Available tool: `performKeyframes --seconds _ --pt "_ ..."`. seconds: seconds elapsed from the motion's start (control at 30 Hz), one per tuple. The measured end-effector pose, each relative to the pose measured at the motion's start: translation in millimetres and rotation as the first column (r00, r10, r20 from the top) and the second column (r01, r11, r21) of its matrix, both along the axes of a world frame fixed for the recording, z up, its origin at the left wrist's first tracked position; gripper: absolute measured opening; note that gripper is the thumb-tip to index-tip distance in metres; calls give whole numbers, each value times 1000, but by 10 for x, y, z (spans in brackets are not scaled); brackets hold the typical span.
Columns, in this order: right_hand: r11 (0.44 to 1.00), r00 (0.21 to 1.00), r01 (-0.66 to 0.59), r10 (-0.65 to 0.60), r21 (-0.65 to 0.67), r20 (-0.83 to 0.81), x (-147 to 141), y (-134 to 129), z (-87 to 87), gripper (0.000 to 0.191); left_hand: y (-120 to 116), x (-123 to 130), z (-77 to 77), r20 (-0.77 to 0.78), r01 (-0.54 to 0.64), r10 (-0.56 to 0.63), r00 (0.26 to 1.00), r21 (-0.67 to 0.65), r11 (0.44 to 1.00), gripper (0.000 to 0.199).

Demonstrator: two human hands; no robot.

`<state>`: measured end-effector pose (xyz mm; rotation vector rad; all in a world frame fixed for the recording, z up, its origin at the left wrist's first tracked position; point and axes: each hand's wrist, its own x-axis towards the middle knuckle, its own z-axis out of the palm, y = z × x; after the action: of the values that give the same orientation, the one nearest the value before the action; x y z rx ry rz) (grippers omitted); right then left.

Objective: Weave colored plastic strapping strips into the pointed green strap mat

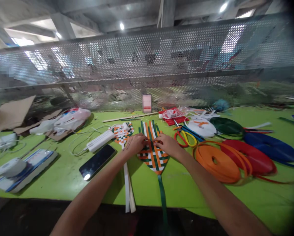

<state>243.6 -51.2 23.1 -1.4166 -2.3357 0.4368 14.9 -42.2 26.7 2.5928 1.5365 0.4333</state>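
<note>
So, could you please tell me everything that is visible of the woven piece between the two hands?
The woven piece is a checkered weave of green, orange and white flat strips, plastic by their look. It lies on the green table, its body narrowing to a tip toward the person; from there a long dark green strip runs past the table's near edge. Unwoven strip ends spread at the far side. The left hand and right hand touch its upper part; their exact grip is unclear.
</note>
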Motion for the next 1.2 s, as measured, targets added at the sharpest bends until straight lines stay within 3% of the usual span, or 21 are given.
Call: performKeyframes --seconds 0.13,0.27,0.5,0.8,1.07,1.2 --pt "998 997 -24 28 -60 66 10 7 -38 27 10 28 -67 20 57 -57 998 -8 998 28" --pt "997 998 -23 28 -77 56 29 32 -84 29 10 -1 -127 109 20 -20 994 -1 1000 27" --pt "995 999 -39 40 -95 6 59 82 -122 32 -18 -3 -75 41 54 -56 998 55 997 29" --pt "996 998 -50 48 -72 -34 84 35 -97 24 47 -42 -211 171 117 -117 978 8 993 29" --pt "989 997 -78 74 -123 -36 78 40 -11 23 -5 -8 -195 257 104 -102 961 6 995 20" --pt "990 987 -49 28 -134 -157 122 70 33 23 -11 -16 -223 257 122 -119 959 2 992 19"
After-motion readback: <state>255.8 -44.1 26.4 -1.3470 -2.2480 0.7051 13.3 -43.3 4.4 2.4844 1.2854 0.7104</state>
